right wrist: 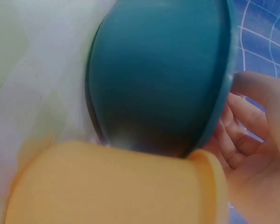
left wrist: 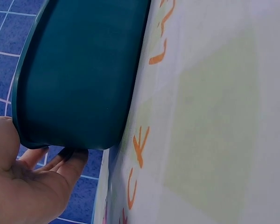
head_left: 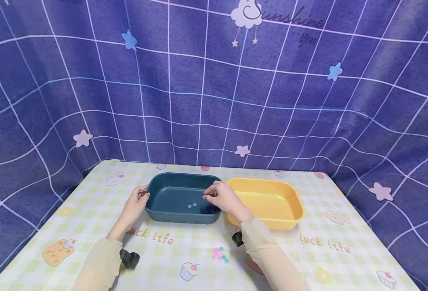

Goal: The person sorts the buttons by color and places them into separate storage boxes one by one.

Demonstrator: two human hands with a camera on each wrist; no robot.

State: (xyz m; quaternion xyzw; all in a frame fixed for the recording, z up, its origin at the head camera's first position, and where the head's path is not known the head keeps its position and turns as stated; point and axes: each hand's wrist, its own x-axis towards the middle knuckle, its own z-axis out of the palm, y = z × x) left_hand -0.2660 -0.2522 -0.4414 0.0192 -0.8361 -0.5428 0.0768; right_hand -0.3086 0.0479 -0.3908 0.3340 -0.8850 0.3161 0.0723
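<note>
A dark teal plastic basin point(head_left: 183, 218) stands on the table. My left hand point(head_left: 135, 202) holds its left end, thumb at the rim and fingers against the outside of the wall, as the left wrist view shows. Over the basin's right end hovers my right hand point(head_left: 223, 197), its fingers bent and thumb close to them; I cannot tell whether a small piece is between the fingertips. A few small light-blue round pieces point(head_left: 189, 206) lie on the basin floor below. In the right wrist view the basin wall point(right wrist: 154, 79) hides part of those fingers.
To the right, a yellow basin point(head_left: 265, 223) stands close beside the teal one. Nearer me, a small cluster of pink and light-blue pieces point(head_left: 217, 254) lies on the checked tablecloth point(head_left: 156, 262). A purple-blue grid curtain point(head_left: 214, 113) hangs behind the table.
</note>
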